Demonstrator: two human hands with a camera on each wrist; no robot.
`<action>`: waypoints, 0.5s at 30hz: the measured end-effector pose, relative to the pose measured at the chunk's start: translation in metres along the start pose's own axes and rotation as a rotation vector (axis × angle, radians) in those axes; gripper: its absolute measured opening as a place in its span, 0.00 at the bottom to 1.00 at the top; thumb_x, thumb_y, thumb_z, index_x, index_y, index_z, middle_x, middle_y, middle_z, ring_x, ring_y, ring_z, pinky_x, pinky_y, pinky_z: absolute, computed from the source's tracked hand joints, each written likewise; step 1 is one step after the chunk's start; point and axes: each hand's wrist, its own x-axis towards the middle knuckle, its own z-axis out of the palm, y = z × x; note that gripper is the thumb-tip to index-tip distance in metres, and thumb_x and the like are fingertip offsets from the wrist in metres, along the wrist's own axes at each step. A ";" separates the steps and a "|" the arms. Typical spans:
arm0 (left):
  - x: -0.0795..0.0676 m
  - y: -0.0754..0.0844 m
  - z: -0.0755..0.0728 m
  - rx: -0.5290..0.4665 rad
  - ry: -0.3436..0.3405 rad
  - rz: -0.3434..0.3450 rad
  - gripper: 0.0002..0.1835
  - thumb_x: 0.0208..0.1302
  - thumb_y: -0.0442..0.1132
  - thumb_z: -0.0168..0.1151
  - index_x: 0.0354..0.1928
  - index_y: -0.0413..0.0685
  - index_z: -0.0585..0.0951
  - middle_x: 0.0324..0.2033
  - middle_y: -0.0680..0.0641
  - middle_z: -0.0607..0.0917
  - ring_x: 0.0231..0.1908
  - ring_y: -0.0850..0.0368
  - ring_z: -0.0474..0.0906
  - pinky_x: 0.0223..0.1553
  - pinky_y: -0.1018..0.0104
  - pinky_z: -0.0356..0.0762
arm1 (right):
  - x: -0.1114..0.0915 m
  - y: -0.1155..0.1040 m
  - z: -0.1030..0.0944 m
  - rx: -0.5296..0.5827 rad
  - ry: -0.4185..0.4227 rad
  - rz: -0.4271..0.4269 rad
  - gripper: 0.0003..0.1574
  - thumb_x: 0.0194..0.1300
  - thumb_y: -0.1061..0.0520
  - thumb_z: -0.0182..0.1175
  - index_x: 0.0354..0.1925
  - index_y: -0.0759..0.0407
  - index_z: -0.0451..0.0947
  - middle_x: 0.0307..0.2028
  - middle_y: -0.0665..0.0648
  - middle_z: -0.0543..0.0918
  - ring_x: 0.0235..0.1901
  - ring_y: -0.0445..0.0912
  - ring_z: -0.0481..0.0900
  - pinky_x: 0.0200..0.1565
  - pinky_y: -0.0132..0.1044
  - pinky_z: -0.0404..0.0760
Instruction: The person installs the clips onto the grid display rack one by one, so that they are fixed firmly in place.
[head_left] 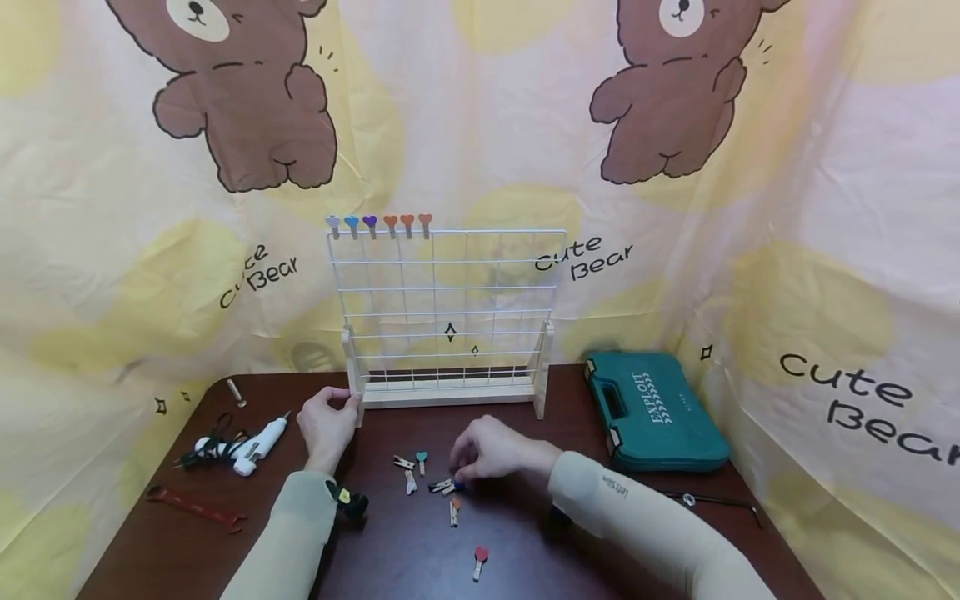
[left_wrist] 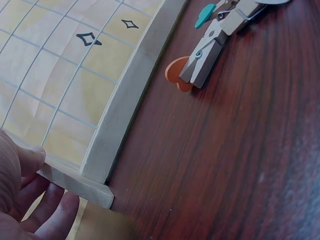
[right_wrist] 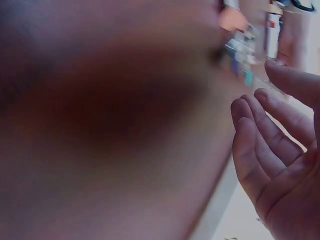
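Observation:
A white wire grid rack (head_left: 450,287) with a wooden base stands at the back of the table. Six small heart-topped clothespins (head_left: 390,223) sit along the left half of its top bar. With thumb and fingers, my left hand (head_left: 327,427) holds the rack's left wooden leg (left_wrist: 75,182). My right hand (head_left: 491,450) is over the table beside a dark-blue-topped clothespin (head_left: 457,484). In the right wrist view, its loosely bent fingers (right_wrist: 250,160) and thumb are apart, with nothing between them. Nearby lie a teal-heart clothespin (head_left: 422,462) and an orange-heart clothespin (head_left: 454,512).
Closer to me lies a red-heart clothespin (head_left: 480,562). A green tool case (head_left: 660,412) stands at right, with a black rod (head_left: 720,501) in front. On the left are a white glue gun (head_left: 258,446), a red wrench (head_left: 197,508) and a metal bolt (head_left: 237,392).

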 end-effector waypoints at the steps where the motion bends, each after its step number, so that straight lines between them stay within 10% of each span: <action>1: 0.000 0.000 0.000 0.000 0.000 0.001 0.09 0.63 0.43 0.77 0.37 0.45 0.90 0.33 0.41 0.90 0.40 0.40 0.80 0.41 0.53 0.68 | -0.001 0.001 0.006 -0.007 -0.004 0.002 0.08 0.62 0.57 0.78 0.41 0.54 0.93 0.27 0.39 0.88 0.26 0.27 0.81 0.33 0.23 0.79; 15: 0.000 -0.003 0.001 0.000 0.008 0.023 0.09 0.63 0.43 0.77 0.38 0.45 0.91 0.34 0.41 0.91 0.41 0.39 0.81 0.42 0.51 0.70 | -0.008 0.005 0.016 -0.019 -0.012 0.066 0.09 0.59 0.58 0.79 0.30 0.46 0.88 0.24 0.34 0.83 0.26 0.28 0.79 0.31 0.25 0.78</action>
